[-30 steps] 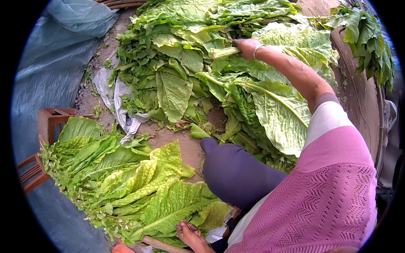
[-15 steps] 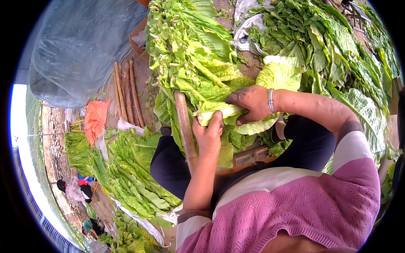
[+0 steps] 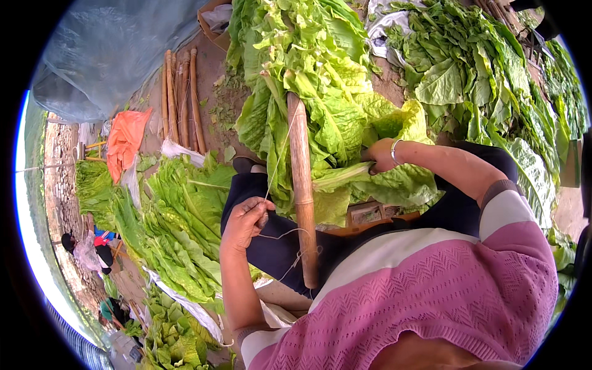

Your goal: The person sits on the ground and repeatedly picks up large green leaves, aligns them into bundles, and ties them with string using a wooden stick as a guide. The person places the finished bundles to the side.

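Beyond the pole (image 3: 301, 191), a box (image 3: 214, 37) is holding pale plastic (image 3: 217, 17); left hand (image 3: 245, 223) is pinching string (image 3: 279, 158), right hand (image 3: 381, 155) leaf stalks (image 3: 339, 177).

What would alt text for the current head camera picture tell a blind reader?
A person's left hand pinches a thin string while the right hand holds large green leaves. Between the hands lies a wooden pole, its near end close to a pink-and-white knit top. Leaf heaps spread on both sides, with an orange sheet to the left.
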`<state>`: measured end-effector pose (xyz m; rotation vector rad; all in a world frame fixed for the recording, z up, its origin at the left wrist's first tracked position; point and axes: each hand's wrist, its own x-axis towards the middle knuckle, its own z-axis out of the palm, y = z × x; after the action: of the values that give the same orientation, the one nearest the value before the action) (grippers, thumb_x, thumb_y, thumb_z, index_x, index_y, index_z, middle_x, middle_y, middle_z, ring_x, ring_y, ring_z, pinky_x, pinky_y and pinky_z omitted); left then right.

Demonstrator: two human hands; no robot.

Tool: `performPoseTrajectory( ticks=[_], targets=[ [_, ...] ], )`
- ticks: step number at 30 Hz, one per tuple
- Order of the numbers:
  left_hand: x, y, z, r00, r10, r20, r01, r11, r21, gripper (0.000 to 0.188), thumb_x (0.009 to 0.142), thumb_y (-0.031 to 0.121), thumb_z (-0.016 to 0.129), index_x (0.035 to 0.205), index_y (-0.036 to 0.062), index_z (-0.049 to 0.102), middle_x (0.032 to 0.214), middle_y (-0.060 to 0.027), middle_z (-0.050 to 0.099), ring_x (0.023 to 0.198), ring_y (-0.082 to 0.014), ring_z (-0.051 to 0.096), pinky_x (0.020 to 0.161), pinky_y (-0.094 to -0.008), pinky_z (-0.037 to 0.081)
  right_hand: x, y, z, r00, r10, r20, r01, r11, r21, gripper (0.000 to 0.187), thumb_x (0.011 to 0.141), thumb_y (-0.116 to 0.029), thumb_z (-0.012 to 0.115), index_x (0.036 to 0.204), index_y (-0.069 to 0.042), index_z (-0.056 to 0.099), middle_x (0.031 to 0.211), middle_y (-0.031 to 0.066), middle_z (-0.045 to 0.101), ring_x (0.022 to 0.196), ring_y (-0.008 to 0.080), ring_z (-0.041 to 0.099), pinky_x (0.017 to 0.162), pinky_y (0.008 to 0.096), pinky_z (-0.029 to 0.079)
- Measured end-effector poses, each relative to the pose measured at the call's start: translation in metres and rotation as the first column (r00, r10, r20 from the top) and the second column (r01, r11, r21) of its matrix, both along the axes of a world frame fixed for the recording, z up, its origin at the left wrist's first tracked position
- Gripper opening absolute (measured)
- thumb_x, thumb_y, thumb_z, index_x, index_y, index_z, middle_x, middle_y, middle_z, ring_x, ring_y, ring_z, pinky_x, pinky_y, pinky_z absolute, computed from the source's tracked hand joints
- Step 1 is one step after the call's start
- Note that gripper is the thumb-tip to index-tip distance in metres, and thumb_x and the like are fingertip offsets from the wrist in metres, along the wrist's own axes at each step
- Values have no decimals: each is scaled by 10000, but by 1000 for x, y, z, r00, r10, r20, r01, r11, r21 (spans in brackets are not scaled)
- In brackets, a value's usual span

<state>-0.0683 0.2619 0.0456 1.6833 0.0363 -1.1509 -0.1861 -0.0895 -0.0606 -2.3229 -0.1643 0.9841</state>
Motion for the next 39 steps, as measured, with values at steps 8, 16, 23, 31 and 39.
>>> performPoseTrajectory(
  ticks=[8,16,23,31,39],
  targets=[
    [167,-71,-82,916,-400,34,344,826,448,186,820,213,605,734,48,613,505,25,450,349,-45,278,337,-215,167,79,75,-36,612,-367,701,274,929,247,332,748,-188,652,1075,-149,608,971,77,627,856,283,606,705,372,495],
    [107,-207,30,759,-641,114,647,762,-28,220,795,182,612,801,-35,641,538,2,515,376,-52,374,342,-201,300,91,94,-27,542,-732,412,653,676,342,353,775,-310,638,1074,-123,623,947,112,648,870,299,612,733,381,500],
    [-27,-300,-69,463,-143,875,233,972,36,248,874,200,499,831,-14,616,674,-155,614,591,-276,580,610,-359,465,86,65,-95,428,-895,-127,807,315,500,358,785,-291,618,1097,-117,629,942,78,665,793,240,624,705,366,498],
    [-88,-272,-59,755,68,652,-77,997,-14,260,915,243,436,889,15,558,640,-3,414,439,-78,290,381,-217,207,57,-15,-62,853,-519,54,463,801,380,356,805,-286,591,1115,-114,628,934,60,668,753,212,615,674,364,494],
    [-122,-228,-97,920,-51,389,-9,988,152,226,941,258,411,944,50,498,577,9,381,419,-61,315,335,-193,214,-163,-338,-45,495,-724,480,859,489,-148,244,810,-245,565,953,-72,660,822,123,666,693,284,630,619,418,487]
  ],
)
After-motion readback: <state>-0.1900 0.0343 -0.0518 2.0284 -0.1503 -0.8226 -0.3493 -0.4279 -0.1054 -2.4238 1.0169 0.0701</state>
